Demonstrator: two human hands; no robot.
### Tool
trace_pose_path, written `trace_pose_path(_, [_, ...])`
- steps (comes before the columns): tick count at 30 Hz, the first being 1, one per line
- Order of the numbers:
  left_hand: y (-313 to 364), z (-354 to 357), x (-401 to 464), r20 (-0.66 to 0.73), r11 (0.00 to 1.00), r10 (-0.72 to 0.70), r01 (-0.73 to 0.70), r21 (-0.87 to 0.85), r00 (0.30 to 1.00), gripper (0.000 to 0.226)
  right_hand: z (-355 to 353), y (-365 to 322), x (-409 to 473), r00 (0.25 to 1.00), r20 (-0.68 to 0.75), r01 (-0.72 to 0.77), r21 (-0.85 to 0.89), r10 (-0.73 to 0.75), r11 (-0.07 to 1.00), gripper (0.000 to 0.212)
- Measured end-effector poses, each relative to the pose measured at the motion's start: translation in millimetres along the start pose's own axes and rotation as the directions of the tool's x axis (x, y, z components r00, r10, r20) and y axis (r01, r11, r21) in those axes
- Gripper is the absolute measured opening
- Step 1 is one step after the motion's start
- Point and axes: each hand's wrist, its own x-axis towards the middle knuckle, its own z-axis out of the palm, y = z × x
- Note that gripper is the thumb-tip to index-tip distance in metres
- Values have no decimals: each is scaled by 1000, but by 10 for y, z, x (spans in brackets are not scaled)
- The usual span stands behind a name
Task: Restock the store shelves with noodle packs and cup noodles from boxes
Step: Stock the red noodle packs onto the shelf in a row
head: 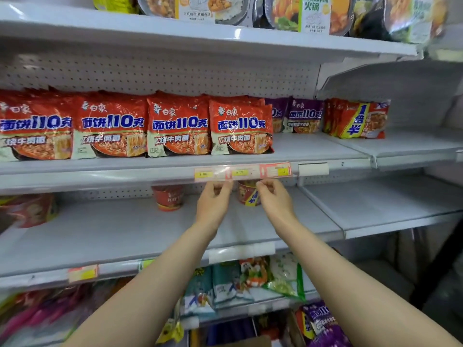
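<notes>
Red noodle packs (178, 126) stand in a row along the middle shelf (325, 152), with purple packs (304, 115) behind at the right. On that shelf's front edge sits a clear price-tag strip (242, 171). My left hand (216, 196) pinches the strip's lower edge near its middle. My right hand (273, 194) pinches the lower edge a little further right. Two red cup noodles (168, 197) (246, 195) stand on the shelf below, the right one partly hidden behind my hands.
A red and yellow pack group (360, 120) stands on the adjoining right shelf (413, 151). Boxed meals (288, 13) fill the top shelf. Mixed bags (250, 279) lie on lower shelves, and a cardboard box edge (250, 343) shows at the bottom.
</notes>
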Motion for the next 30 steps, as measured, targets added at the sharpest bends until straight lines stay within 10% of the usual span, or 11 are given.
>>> trace_pose_path(17, [-1327, 177, -1022, -109, 876, -467, 476, 81, 877, 30, -43, 1460, -662, 903, 266, -274, -249, 338, 929, 22])
trace_pose_path(30, [-2414, 408, -1975, -167, 579, -783, 800, 159, 599, 36, -115, 3057, -1201, 678, 332, -471, -488, 655, 735, 21])
